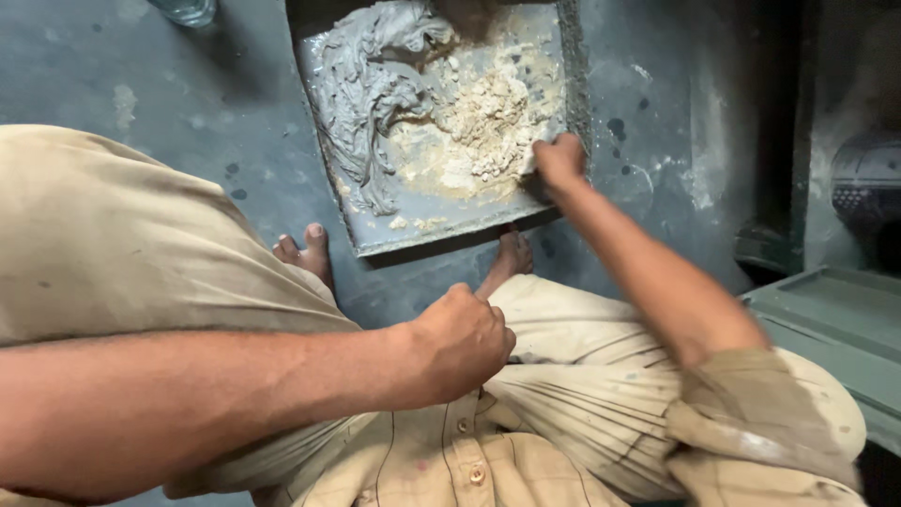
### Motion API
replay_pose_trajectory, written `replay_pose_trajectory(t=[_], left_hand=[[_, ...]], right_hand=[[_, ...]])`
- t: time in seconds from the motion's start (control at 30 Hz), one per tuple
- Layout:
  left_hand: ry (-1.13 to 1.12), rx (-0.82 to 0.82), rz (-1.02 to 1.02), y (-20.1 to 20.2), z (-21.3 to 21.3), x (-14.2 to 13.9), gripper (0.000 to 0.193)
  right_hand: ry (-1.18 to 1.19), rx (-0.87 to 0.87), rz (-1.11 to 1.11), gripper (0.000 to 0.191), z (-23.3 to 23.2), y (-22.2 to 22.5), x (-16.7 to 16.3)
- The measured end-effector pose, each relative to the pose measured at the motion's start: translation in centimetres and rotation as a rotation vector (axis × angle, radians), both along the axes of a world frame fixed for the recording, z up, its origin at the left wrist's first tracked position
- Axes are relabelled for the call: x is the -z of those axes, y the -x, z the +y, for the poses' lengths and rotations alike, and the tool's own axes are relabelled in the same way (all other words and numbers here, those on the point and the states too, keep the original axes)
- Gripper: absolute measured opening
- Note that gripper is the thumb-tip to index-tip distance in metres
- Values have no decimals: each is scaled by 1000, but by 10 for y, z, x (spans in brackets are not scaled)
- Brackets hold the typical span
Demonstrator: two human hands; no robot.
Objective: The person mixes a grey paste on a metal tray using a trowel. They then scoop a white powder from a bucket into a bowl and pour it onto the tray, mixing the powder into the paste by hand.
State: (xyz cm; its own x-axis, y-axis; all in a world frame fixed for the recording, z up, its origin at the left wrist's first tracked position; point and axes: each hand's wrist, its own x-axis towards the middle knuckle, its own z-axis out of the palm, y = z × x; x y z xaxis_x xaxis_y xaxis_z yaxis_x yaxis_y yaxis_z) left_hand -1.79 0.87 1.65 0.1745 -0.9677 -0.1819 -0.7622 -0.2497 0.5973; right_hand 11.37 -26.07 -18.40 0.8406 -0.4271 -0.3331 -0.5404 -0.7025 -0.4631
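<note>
A flat metal tray lies on the floor in front of my bare feet. It holds wet grey paste on its left side and crumbly pale yellow powder on its right. My right hand reaches down to the tray's right edge and is closed on a small tool whose pale blade touches the powder; the tool is mostly hidden by the fingers. My left hand is clenched in a fist resting near my knee, with nothing visible in it.
The grey concrete floor is speckled with dark spots. A clear glass or bottle base stands at the top left. A green metal box and a dark machine part sit at the right.
</note>
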Motion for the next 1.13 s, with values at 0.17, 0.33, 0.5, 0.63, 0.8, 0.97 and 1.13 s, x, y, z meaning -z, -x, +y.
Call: replay_pose_trajectory(t=[0.17, 0.33, 0.5, 0.63, 0.8, 0.97, 1.13], left_hand=[[-44, 11, 17, -5, -7, 3, 22], [-38, -1, 21, -6, -5, 11, 23], [-108, 4, 28, -12, -7, 16, 19], [-70, -23, -27, -5, -4, 24, 17], [-83, 0, -24, -4, -4, 24, 20], [-91, -31, -8, 5, -5, 22, 16], [-128, -16, -57, -1, -6, 21, 21]], right_hand=[[30, 70, -138, 30, 51, -30, 7], [-14, -68, -141, 28, 33, -68, -38], [75, -168, 5, 36, 67, -87, -38], [380, -611, -189, 34, 110, -30, -10], [162, -750, -153, 42, 97, 5, -16], [254, -477, -156, 25, 56, -64, -25], [259, -405, -211, 23, 35, -39, -13]])
